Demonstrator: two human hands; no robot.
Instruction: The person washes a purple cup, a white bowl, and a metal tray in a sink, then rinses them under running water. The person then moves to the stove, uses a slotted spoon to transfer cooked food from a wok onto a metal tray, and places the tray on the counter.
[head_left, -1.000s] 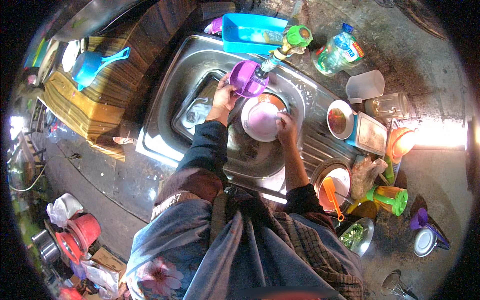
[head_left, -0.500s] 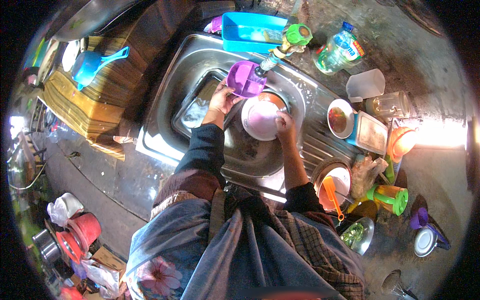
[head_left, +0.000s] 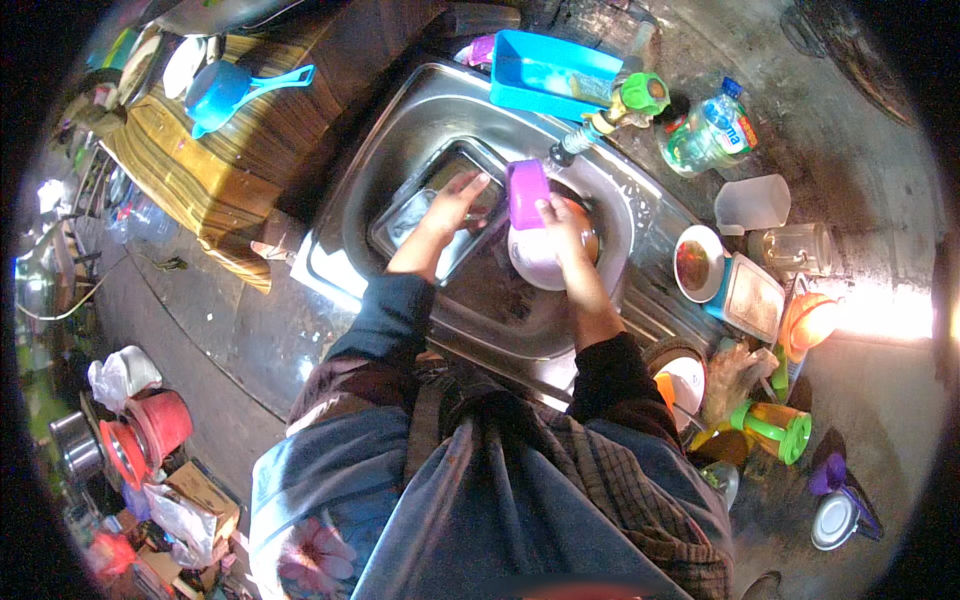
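A purple plastic dish point(head_left: 528, 190), smooth and bright, is tilted above a pale round bowl point(head_left: 540, 262) in the steel sink point(head_left: 500, 318). The right hand point(head_left: 565, 235) has its grip closed on the dish's edge. The left hand's point(head_left: 458, 208) grip is open and free, fingers extended over a rectangular tray point(head_left: 450, 168). Beyond the sink, a clear greenish bottle point(head_left: 692, 143) wears a label point(head_left: 738, 138) with large pale lettering and a red patch.

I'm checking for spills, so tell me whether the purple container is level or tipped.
Tipped, it seems: held in the right hand, the purple container shows a plain face, its opening out of view.
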